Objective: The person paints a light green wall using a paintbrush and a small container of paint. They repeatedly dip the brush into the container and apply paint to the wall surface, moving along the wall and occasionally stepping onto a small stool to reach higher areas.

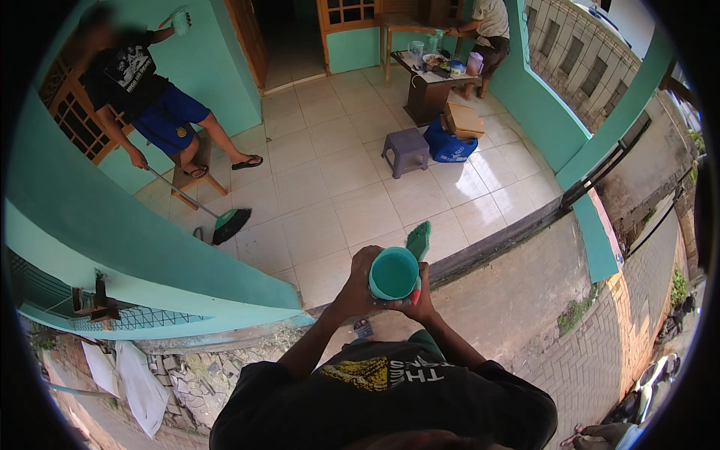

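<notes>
A round container of turquoise paint is held upright in front of my chest. My left hand wraps its left side. On its right side, my right hand supports the container and also grips a paintbrush. The brush's bristles are coated in green paint and point away from me beside the rim; part of its red handle shows between my fingers. The undersides of both hands are partly hidden by the container.
A person in blue shorts stands at left with one foot on a wooden stool, holding a broom and a cup. A purple plastic stool, blue bag and cluttered table stand ahead. Another person is behind the table.
</notes>
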`<state>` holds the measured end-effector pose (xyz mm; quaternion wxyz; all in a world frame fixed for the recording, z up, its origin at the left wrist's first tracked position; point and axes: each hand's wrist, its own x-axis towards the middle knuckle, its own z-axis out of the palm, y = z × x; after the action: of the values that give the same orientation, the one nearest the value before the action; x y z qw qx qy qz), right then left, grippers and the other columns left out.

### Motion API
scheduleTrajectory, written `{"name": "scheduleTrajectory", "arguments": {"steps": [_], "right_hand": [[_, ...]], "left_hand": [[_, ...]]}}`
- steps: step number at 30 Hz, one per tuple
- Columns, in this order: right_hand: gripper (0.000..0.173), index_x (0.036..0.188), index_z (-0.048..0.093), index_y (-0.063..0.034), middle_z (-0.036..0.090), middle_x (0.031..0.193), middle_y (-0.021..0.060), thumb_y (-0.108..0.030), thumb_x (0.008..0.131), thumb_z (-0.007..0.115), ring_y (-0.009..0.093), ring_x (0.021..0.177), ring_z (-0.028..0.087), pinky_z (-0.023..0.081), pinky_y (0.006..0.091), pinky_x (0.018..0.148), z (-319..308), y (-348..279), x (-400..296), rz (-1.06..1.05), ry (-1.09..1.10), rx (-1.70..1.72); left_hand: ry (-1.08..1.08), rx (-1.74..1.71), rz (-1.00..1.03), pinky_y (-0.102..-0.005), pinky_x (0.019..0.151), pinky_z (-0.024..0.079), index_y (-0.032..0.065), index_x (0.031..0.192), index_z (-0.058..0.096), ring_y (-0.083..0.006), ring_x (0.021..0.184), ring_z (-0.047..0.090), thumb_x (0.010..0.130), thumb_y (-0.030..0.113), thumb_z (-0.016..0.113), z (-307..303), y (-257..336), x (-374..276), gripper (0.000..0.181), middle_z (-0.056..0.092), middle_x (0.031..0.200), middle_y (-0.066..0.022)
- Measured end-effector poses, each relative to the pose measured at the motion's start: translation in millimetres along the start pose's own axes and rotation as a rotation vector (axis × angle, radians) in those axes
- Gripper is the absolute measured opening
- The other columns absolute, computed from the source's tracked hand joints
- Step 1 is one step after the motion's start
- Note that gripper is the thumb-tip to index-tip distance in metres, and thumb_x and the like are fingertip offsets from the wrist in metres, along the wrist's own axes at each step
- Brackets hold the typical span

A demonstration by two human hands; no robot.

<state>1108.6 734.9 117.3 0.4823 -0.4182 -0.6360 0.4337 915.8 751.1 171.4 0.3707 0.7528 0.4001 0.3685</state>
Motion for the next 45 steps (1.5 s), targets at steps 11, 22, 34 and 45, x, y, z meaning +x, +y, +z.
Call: {"name": "scheduleTrajectory", "arguments": {"steps": [11, 22, 34, 45], "right_hand": [[0.099, 0.123, 0.023, -0.0048, 0.048, 0.119, 0.0149, -0.026, 0.056, 0.093, 0.023, 0.111, 0.053, 0.045, 0.0384, 0.092, -153, 38, 70, 0.126, 0.167, 0.097], [0.089, 0.118, 0.028, -0.0038, 0.05, 0.115, 0.0144, -0.021, 0.059, 0.093, 0.023, 0.106, 0.056, 0.048, 0.0371, 0.087, -314, 92, 240, 0.013, 0.126, 0.011], [0.085, 0.12, 0.026, -0.006, 0.047, 0.122, 0.0158, -0.012, 0.063, 0.089, 0.023, 0.11, 0.055, 0.05, 0.0374, 0.09, -261, 110, 558, -0.021, 0.139, 0.187], [0.111, 0.141, 0.009, -0.0085, 0.036, 0.132, 0.0139, 0.002, 0.061, 0.084, 0.025, 0.117, 0.047, 0.047, 0.0412, 0.096, -130, 127, 844, -0.097, 0.149, 0.117]], "left_hand": [[-0.36, -0.068, -0.034, -0.0495, 0.114, 0.024, 0.0108, 0.149, 0.012, -0.0361, 0.139, 0.021, 0.055, 0.046, 0.091, 58, -5, 187, 0.128, 0.021, 0.147, -0.016], [0.271, -0.007, -0.982, -0.0383, 0.075, 0.053, 0.0079, 0.109, 0.062, -0.026, 0.086, 0.068, 0.082, 0.039, 0.072, 138, -253, 126, 0.043, 0.07, 0.091, -0.0169], [0.113, 0.226, -1.254, -0.0419, 0.074, 0.055, 0.0129, 0.082, 0.071, -0.0295, 0.076, 0.069, 0.072, 0.027, 0.068, 101, -401, 142, 0.017, 0.07, 0.078, -0.0102], [0.524, 0.182, -0.758, -0.0351, 0.072, 0.053, 0.0089, 0.102, 0.063, -0.0219, 0.079, 0.068, 0.081, 0.016, 0.064, -245, -499, 560, 0.023, 0.069, 0.082, -0.0108]]}}
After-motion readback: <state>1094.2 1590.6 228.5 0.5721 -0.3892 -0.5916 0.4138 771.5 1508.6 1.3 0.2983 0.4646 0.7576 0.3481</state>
